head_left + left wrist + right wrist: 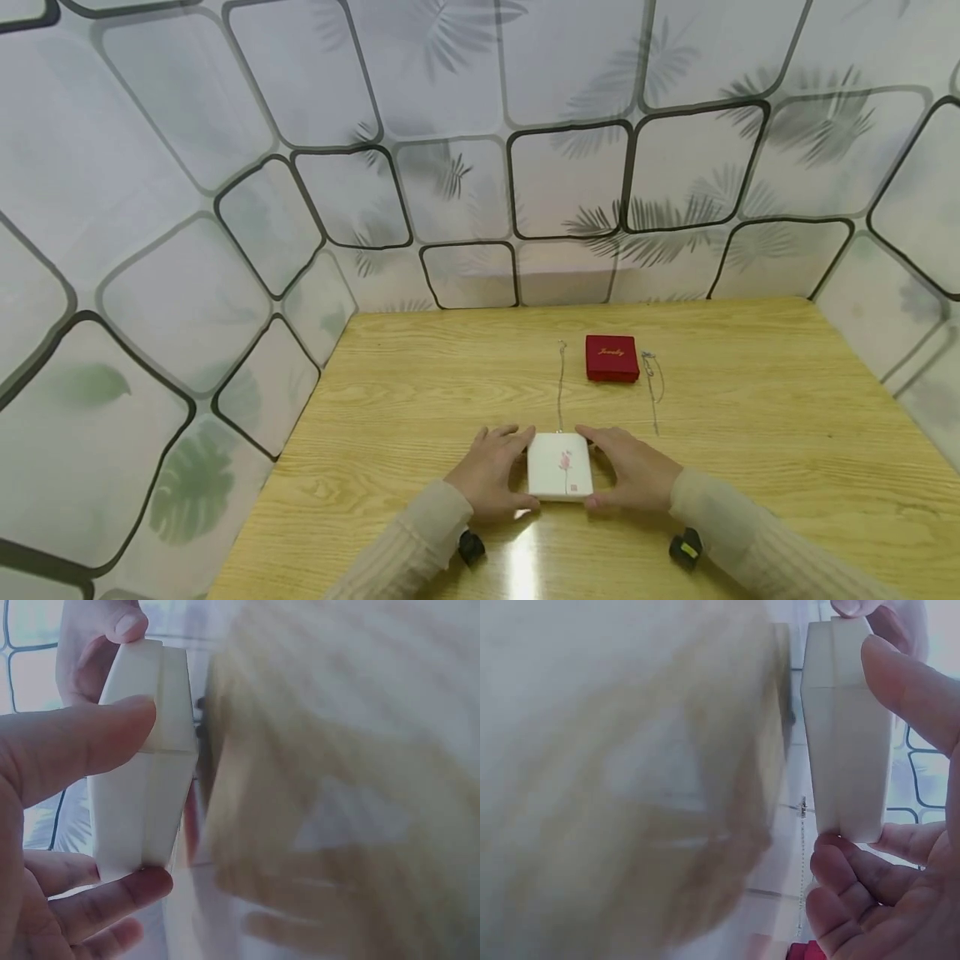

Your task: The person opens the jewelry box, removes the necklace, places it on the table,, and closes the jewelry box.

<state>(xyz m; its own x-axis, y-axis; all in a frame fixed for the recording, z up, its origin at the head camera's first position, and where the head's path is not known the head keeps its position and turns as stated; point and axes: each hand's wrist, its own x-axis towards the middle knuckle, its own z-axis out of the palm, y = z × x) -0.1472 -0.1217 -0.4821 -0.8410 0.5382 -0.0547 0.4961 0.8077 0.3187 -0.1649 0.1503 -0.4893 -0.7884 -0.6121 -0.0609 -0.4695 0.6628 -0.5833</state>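
Note:
A small white box (pixel 555 479) with a pink flower print on its lid is held between both hands near the front of the wooden table. My left hand (pixel 491 472) grips its left side, thumb on the near edge and fingers toward the far edge. On the opposite side my right hand (pixel 633 472) holds it the same way. The left wrist view shows a seam along the side of the white box (pixel 120 802), its lid closed. Whether its underside touches the table I cannot tell. One thin silver chain (pixel 560 387) runs back from the box's far edge.
A red jewelry box (pixel 612 358) sits beyond the white one, with gold lettering on its lid. Just right of it lies a second silver chain (pixel 651 387), partly looped. Patterned cloth walls (pixel 570 183) close off the table's back and sides.

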